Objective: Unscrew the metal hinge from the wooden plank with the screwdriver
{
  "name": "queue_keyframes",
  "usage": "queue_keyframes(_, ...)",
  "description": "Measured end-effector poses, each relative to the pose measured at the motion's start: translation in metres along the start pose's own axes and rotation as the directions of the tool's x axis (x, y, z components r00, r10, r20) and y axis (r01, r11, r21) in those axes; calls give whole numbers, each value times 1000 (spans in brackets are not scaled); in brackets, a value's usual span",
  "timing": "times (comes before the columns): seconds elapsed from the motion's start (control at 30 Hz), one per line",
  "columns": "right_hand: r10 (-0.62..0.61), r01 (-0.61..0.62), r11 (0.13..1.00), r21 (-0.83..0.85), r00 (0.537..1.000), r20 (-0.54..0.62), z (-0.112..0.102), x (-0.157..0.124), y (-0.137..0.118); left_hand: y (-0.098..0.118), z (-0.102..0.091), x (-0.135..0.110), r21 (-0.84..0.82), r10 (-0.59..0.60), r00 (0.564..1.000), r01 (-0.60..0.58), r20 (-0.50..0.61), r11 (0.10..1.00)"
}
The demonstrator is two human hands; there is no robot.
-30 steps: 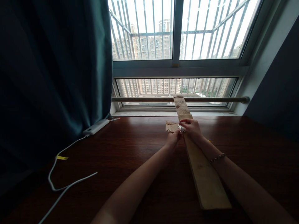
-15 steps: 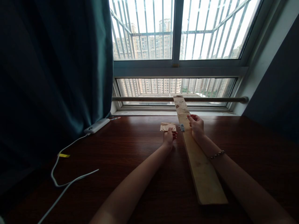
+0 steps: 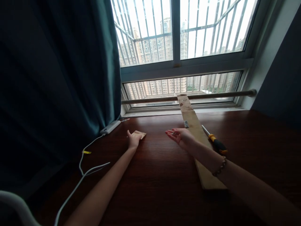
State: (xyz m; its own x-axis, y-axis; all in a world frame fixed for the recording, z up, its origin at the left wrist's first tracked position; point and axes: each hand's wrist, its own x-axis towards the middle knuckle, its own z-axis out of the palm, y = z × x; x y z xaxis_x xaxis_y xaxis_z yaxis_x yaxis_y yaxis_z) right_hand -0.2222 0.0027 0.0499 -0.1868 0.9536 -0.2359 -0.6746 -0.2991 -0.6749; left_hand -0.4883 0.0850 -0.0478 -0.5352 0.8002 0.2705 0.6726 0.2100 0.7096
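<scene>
My left hand (image 3: pixel 133 140) grips a small, flat wooden block (image 3: pixel 140 134) just over the tabletop, thumb pointing up. Turned palm up, my right hand (image 3: pixel 182 137) holds a small shiny screw (image 3: pixel 173 133) at its fingers. Its wrist and forearm cross above a long wooden plank (image 3: pixel 193 121), hiding part of it. A metal hinge (image 3: pixel 186 124) sits at the plank's left edge, close beyond my right hand. To the right of the plank lies a screwdriver (image 3: pixel 216 142) with a black and yellow handle.
The dark red wooden tabletop (image 3: pixel 150 175) reaches to the window. A metal rail (image 3: pixel 150 100) runs behind the plank's far end. On the left are a white power strip (image 3: pixel 110 127), white cables (image 3: pixel 70 196) and a blue curtain (image 3: pixel 103 78).
My left hand has carried the wooden block left, away from the plank. My right hand has come off the plank's far part, moving left and turning palm up. The screwdriver has come into sight.
</scene>
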Motion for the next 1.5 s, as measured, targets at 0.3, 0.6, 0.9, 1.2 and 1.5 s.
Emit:
queue_keyframes(0.3, 215, -217, 967, -136, 976, -28, -1, -27, 49, -14, -21, -2, 430, -66, 998, 69, -22, 900)
queue_keyframes(0.6, 181, -174, 973, -151, 983, 36, -16, -15, 51, -12, -28, -15, 564, 181, 972, -64, -153, 824)
queue_keyframes(0.9, 172, -168, 973, -159, 985, 13, -18, -14, 53, -6, -20, -25, 568, 296, 936, -350, 189, 745)
queue_keyframes(1.2, 152, -143, 978, -151, 987, 50, -19, -13, 54, 20, -35, -42, 428, 382, 920, -382, 89, 819)
queue_keyframes(1.5, 68, -41, 991, -127, 974, 216, -21, -11, 64, 87, -41, -136, -405, 612, 705, -473, 359, 782)
